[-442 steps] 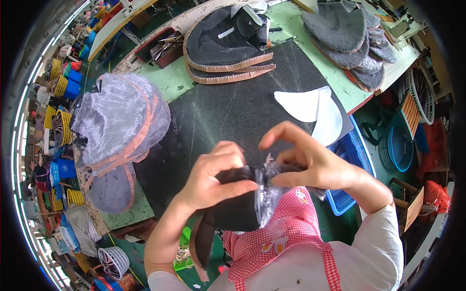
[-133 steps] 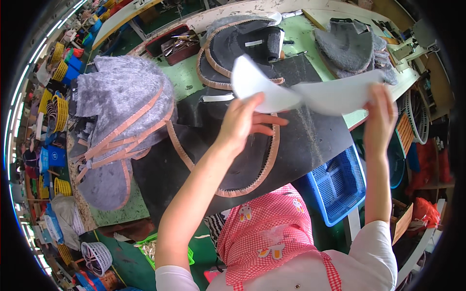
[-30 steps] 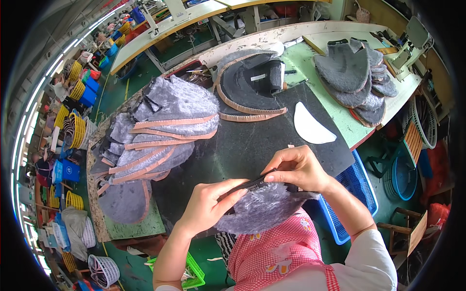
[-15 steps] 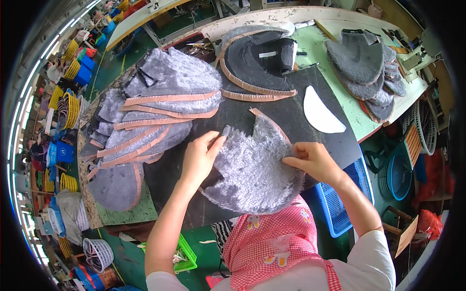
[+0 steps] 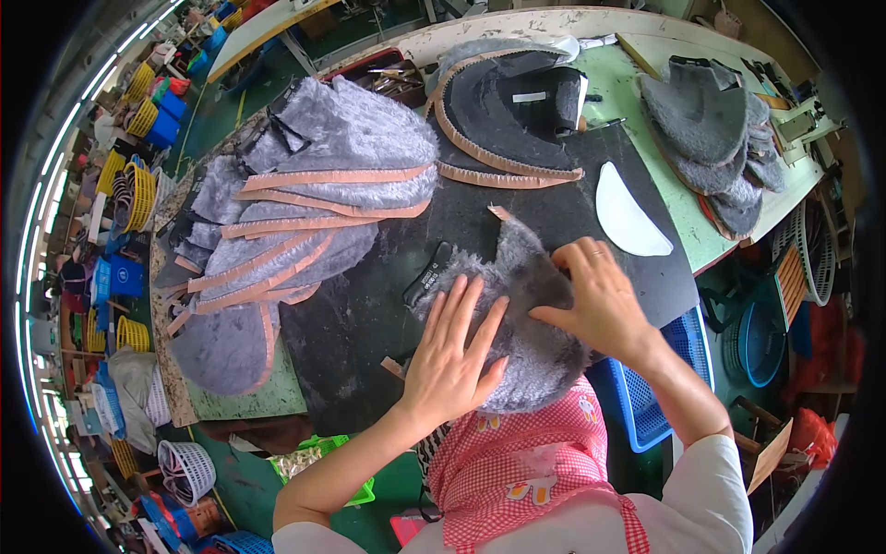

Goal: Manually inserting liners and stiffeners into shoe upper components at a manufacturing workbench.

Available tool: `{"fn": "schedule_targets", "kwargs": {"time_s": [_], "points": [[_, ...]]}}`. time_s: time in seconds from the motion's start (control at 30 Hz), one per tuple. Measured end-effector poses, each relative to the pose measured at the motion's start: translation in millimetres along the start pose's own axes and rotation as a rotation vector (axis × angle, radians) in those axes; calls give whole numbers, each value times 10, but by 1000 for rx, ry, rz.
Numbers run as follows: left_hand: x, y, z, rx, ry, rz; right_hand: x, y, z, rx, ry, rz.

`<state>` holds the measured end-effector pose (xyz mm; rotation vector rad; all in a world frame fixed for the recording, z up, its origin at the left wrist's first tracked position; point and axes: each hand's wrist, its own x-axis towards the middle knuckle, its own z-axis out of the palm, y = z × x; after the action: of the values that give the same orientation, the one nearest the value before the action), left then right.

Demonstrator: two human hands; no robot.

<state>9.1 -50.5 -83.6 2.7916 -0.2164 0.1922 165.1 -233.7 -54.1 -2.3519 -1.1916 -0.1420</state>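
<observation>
A grey plush fabric piece (image 5: pixel 528 374), curved in outline, lies on the black work mat at the table's near edge. My left hand (image 5: pixel 449 346) rests flat on its fur, fingers extended and spread. At the right edge of the same piece, my right hand (image 5: pixel 604 300) touches the fur, its thumb reaching inward and apart from the bent fingers. A black tab with pale print (image 5: pixel 428 275) sticks out at the upper left corner of the piece. Peach binding tape (image 5: pixel 499 213) shows at its top point. My hands hide part of the fur.
Left of my hands lies an overlapping pile of grey plush pieces with peach edging (image 5: pixel 346 138). Beyond is a black curved piece with toothed trim (image 5: pixel 498 138). A white crescent template (image 5: pixel 632 210) lies to the right, near more grey pieces (image 5: pixel 697 115). A blue basket (image 5: pixel 637 406) stands below.
My left hand has gone from pinching the upper left corner to lying flat on the fur. My right hand's fingers have spread from a pinch. The black tab now shows.
</observation>
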Motion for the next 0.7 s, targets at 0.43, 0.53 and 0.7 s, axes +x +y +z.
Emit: {"fn": "schedule_targets", "kwargs": {"time_s": [0.43, 0.53, 0.7], "points": [[594, -299, -831, -1041, 370, 47, 17, 371, -328, 1090, -11, 48], [767, -300, -1075, -1010, 397, -96, 206, 373, -402, 1131, 146, 133], [1242, -1273, -1622, -638, 732, -219, 879, 923, -396, 826, 205, 445]]}}
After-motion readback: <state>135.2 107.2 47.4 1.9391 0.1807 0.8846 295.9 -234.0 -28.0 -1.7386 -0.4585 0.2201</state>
